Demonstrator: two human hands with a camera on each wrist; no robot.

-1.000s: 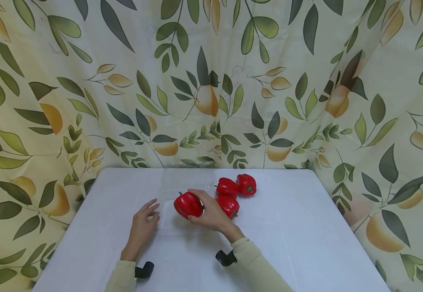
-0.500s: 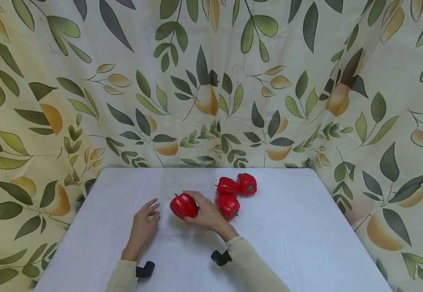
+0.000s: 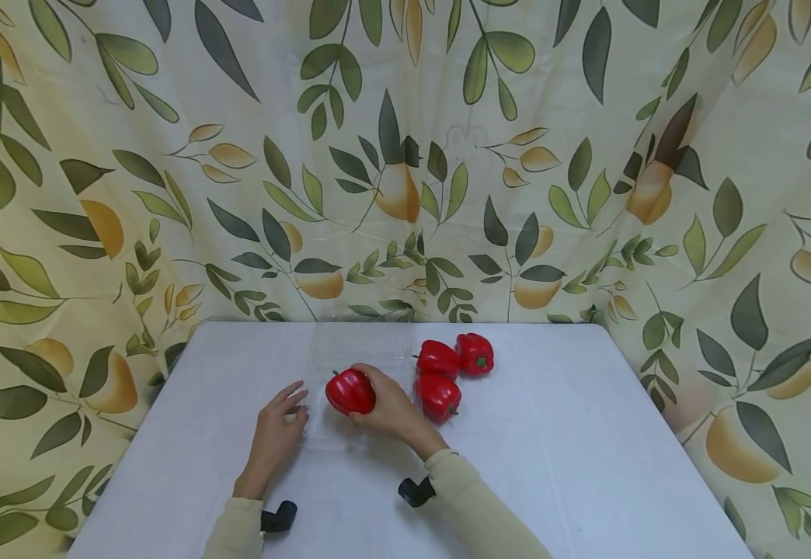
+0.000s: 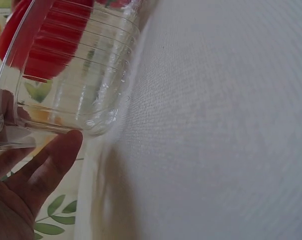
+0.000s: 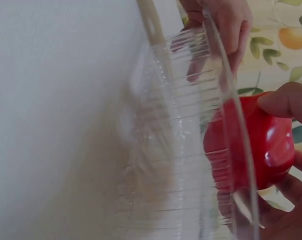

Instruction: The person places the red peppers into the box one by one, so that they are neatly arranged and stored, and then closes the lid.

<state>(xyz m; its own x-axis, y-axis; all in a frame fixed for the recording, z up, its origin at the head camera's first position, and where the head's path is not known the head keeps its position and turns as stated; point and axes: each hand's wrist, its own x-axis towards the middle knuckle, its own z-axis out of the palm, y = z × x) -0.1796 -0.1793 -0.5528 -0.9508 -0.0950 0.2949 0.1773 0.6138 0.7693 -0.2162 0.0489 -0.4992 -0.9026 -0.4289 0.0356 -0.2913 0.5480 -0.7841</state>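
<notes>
My right hand [image 3: 395, 407] grips a red bell pepper [image 3: 348, 391] with thumb and fingers. The pepper is inside or just over a clear plastic container [image 3: 321, 439]; its exact height is hard to tell. In the right wrist view, the pepper [image 5: 265, 142] shows beyond the container's ribbed wall [image 5: 185, 150]. My left hand [image 3: 278, 435] touches the container's left side, its fingers spread and fairly straight. In the left wrist view, a fingertip of the left hand [image 4: 46, 165] rests near the lower corner of the container [image 4: 106, 85].
Several more red bell peppers [image 3: 437, 397] lie grouped right of the container. A clear lid-like panel [image 3: 363, 341] extends behind it. The white-covered table [image 3: 552, 435] ends at a patterned curtain [image 3: 391, 194].
My right hand has moved slightly left with the bell pepper, over the container. The left hand has stayed at the container's left side. The other peppers lie unmoved.
</notes>
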